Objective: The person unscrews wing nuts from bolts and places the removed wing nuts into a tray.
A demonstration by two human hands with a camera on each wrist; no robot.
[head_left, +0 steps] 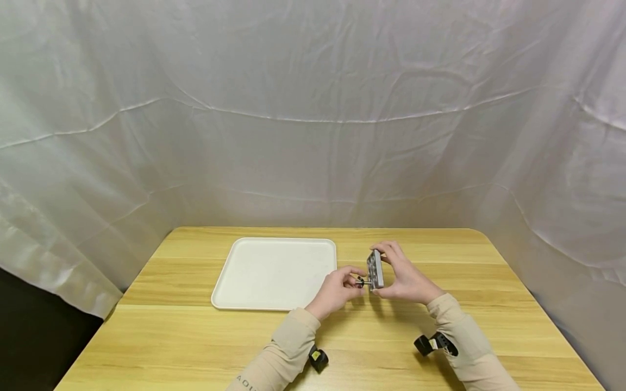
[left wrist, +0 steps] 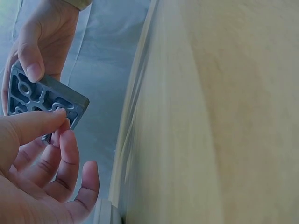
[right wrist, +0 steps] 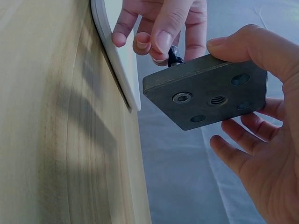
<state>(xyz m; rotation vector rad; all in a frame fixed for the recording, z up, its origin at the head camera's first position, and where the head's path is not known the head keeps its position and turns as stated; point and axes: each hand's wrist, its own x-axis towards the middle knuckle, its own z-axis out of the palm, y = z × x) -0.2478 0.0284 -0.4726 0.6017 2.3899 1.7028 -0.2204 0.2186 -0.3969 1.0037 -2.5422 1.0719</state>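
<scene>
The right grip (head_left: 405, 278) held the plate (right wrist: 201, 85) by opposite edges, seemingly the surest hold: the metal looked stiff, hefty, perhaps slippery. Just left, the left grip (head_left: 333, 293) pinched the screw (right wrist: 175, 58) jutting from the plate, likely best handled by fingertips. Farther left, the tray (head_left: 279, 271) lay on the counter (head_left: 195, 347).

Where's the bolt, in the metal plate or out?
In: the bolt has its head in a corner hole of the metal plate; threads poke out behind.

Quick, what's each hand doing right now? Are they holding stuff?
Left hand: closed, pinching the black ring on the bolt.
Right hand: closed, holding the metal plate by its edges.
</scene>
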